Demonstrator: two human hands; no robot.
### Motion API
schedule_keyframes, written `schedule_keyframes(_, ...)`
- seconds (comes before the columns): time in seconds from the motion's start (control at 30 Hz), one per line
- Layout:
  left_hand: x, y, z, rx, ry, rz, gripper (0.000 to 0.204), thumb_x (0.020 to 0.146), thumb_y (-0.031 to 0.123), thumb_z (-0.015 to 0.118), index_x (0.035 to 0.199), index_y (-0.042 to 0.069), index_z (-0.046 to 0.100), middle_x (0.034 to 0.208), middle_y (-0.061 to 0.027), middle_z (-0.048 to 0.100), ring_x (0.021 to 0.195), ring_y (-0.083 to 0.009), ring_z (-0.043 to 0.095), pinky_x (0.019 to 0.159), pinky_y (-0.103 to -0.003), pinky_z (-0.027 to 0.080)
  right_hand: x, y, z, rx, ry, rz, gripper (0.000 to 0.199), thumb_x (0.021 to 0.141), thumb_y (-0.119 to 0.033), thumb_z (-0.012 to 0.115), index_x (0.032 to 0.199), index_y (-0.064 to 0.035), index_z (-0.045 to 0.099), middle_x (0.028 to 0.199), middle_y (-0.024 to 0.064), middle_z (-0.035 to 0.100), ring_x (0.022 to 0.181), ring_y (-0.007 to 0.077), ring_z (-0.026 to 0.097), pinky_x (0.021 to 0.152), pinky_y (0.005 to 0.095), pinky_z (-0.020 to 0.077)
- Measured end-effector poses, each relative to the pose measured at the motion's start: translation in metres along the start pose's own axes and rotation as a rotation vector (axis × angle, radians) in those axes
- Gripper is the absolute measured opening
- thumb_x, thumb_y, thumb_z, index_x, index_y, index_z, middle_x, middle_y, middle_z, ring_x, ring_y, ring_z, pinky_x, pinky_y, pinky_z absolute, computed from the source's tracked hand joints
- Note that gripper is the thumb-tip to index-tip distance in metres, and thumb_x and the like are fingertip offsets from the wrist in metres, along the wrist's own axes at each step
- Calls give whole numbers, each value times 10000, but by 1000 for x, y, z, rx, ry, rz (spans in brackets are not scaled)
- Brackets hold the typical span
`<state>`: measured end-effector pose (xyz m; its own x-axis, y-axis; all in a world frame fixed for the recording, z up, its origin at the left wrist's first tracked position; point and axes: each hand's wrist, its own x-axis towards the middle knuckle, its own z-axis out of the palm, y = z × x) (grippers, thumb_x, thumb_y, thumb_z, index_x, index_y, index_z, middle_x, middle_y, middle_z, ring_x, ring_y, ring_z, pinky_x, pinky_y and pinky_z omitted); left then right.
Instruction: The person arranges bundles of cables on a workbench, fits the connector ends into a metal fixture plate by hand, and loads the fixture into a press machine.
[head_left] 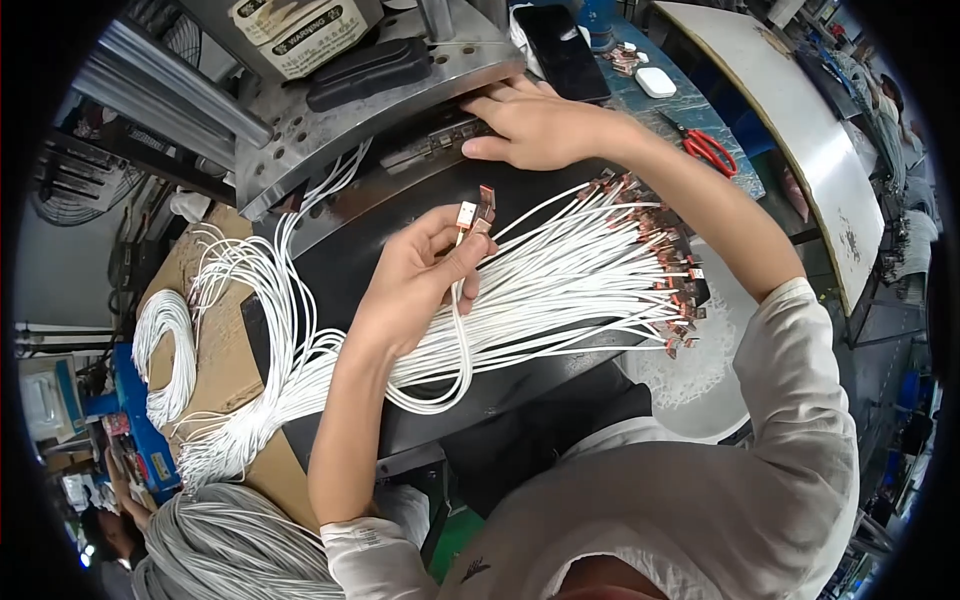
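Observation:
My left hand (415, 275) is closed in a pinch on several USB cable ends in front of the machine. One metal USB plug (466, 214) and orange-and-copper pieces at the connectors stick up from its fingertips. White cable loops down below that hand. My right hand (540, 128) reaches to the metal fixture (435, 145) under the machine's thick steel plate (390, 100). Its thumb stands apart and its fingers stretch out, with the tips partly hidden by the plate. Beneath my left hand a wide bundle of white USB cables (520, 310) lies on the black work surface, connectors fanned out at right.
A coiled white cable bundle (165, 355) lies on cardboard at left, above a thick grey cable coil (235, 550). On the blue bench at upper right are a black phone (562, 50), a white case (656, 82) and red-handled pliers (710, 150). Steel columns (190, 90) rise at upper left.

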<state>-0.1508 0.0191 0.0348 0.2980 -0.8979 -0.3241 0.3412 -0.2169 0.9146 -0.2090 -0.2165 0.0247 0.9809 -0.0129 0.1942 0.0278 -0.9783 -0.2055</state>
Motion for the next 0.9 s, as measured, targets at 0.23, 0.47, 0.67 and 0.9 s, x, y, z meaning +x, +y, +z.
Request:
schedule_keyframes(0.23,-5,-12,-6,-40,45,70,254,981,138,647,1178,-20,626,946,-66,642,724,-107,616,657,-283,595,-8,-32,24,-70,33,155,406,940,-269,632,1222,13,556,1235,240,571,1148,376,560,943,441,460)
schedule_keyframes(0.47,0,-21,-11,46,99,94,231,985,165,649,1118,-24,657,928,-55,668,751,-86,618,663,-268,591,-16,-39,-21,595,-228,394,298,983,-265,619,1096,11,611,945,112,663,869,185,629,778,295,504)
schedule_keyframes(0.67,4,-21,4,201,223,174,199,987,130,624,991,-64,669,791,-48,673,655,-69,614,582,-234,524,-30,-36,-4,1236,-93,411,310,1020,-296,587,1051,6,650,864,18,659,804,70,612,713,239,504)
schedule_keyframes(0.9,5,-19,16,506,365,228,189,958,120,635,948,-63,683,665,-37,646,600,-77,647,513,-247,486,-33,-46,-1,1065,24,358,295,1033,-283,564,1087,-6,648,871,23,658,817,74,614,700,236,500)
